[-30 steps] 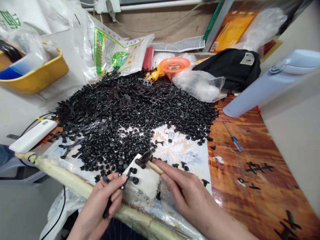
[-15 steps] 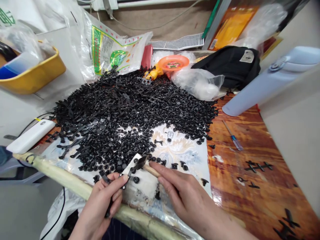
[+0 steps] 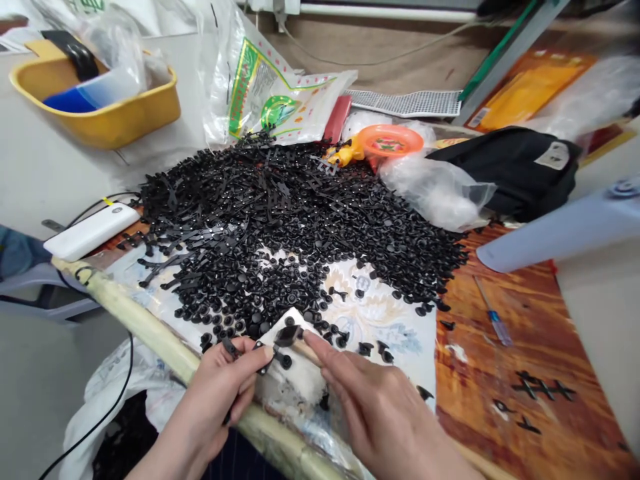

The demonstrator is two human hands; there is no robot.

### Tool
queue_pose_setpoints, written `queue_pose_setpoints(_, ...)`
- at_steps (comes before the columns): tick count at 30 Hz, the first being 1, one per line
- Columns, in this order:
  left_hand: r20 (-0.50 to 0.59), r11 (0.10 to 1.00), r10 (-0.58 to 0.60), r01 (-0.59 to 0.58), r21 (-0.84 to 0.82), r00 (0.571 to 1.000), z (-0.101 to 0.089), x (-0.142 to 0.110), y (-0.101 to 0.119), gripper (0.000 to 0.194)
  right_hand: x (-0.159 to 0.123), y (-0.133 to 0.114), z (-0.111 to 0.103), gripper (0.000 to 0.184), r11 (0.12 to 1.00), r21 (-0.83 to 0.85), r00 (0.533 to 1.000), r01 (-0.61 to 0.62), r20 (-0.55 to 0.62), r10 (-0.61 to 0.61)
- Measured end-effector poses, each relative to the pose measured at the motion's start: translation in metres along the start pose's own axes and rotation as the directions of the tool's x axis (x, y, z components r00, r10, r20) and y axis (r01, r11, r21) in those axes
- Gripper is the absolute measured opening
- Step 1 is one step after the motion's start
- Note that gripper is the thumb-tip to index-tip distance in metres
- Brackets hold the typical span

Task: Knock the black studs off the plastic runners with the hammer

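Observation:
My left hand (image 3: 227, 383) is closed, its thumb and fingers pinching a black jointed strip (image 3: 263, 357) with small shiny rivets. In my right hand (image 3: 370, 400) is a small hammer (image 3: 289, 335) with a pale wooden handle and a dark metal head, the forefinger stretched along it. The hammer head is over the end of the strip, above a white block (image 3: 305, 383); whether they touch I cannot tell. A black round stud (image 3: 285, 361) lies on the block, close to my left fingertips.
A big heap of black studs and strips (image 3: 280, 200) covers the table's back. On the right are a screwdriver (image 3: 495, 320), some joined black pieces (image 3: 543, 389) and a pale blue bottle (image 3: 565, 230). A white power bank (image 3: 93, 232) and a yellow basket (image 3: 125, 120) are left.
The camera view has swung left, so everything appears further right. Both hands stay over the white block with strip and hammer; the hammer head has shifted slightly relative to the strip.

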State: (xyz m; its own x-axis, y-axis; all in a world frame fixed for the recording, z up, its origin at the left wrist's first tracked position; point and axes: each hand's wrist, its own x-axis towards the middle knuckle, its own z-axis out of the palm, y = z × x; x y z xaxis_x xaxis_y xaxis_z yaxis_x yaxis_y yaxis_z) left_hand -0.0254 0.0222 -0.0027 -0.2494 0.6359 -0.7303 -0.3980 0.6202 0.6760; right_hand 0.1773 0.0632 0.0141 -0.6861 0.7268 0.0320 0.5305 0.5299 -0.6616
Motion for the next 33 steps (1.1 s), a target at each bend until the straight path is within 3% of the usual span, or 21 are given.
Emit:
queue_pose_setpoints(2,-0.006,1.000,-0.006,0.006,0.001,1.000,-0.001,0.000,0.000,0.050,0.000,-0.004,-0.006,0.052,0.999,0.050,0.998,0.021,-0.058,-0.018)
queue_pose_setpoints(4,0.000,1.000,-0.002,0.002,0.001,1.000,-0.002,0.001,-0.002,0.049,-0.001,-0.007,-0.009,0.055,0.993,0.090,0.980,0.069,-0.195,-0.051)
queue_pose_setpoints(6,0.004,1.000,0.002,-0.002,0.004,1.000,-0.003,0.001,-0.005,0.048,-0.003,-0.006,-0.006,0.057,0.994,0.065,0.970,0.088,-0.235,-0.070)
queue_pose_setpoints(10,-0.008,1.000,0.009,-0.009,0.025,1.000,-0.004,0.002,-0.006,0.044,-0.004,-0.001,0.003,0.055,0.999,-0.013,0.999,0.030,-0.016,-0.030)
queue_pose_setpoints(12,-0.013,0.999,0.004,-0.003,0.036,1.000,-0.003,0.002,-0.004,0.043,-0.003,-0.001,0.001,0.053,0.999,0.035,0.999,0.021,-0.031,-0.020)
queue_pose_setpoints(16,-0.016,0.999,-0.024,0.024,0.040,1.000,-0.003,0.002,0.001,0.045,-0.002,0.000,-0.003,0.053,0.994,0.076,0.977,0.075,-0.206,-0.058)
queue_pose_setpoints(20,0.001,0.998,-0.050,0.050,0.041,0.999,-0.006,0.005,0.002,0.045,0.001,0.003,-0.003,0.051,1.000,-0.007,1.000,0.018,-0.024,-0.018)
queue_pose_setpoints(22,0.014,0.997,-0.065,0.064,0.045,0.998,-0.007,0.008,0.002,0.046,0.003,0.002,-0.007,0.049,1.000,0.015,1.000,0.004,-0.026,-0.003)
queue_pose_setpoints(26,0.028,0.995,-0.087,0.086,0.048,0.996,-0.009,0.008,0.004,0.046,0.005,-0.003,-0.011,0.049,0.999,0.036,0.988,0.036,-0.154,-0.031)
queue_pose_setpoints(30,0.020,0.995,-0.089,0.088,0.051,0.996,-0.008,0.007,0.005,0.050,0.009,-0.004,-0.001,0.048,0.998,-0.051,0.999,-0.024,0.040,0.026)
queue_pose_setpoints(33,0.020,0.995,-0.086,0.085,0.051,0.996,-0.009,0.007,0.004,0.052,0.013,-0.001,-0.001,0.044,0.996,0.024,0.994,-0.091,0.055,0.090)
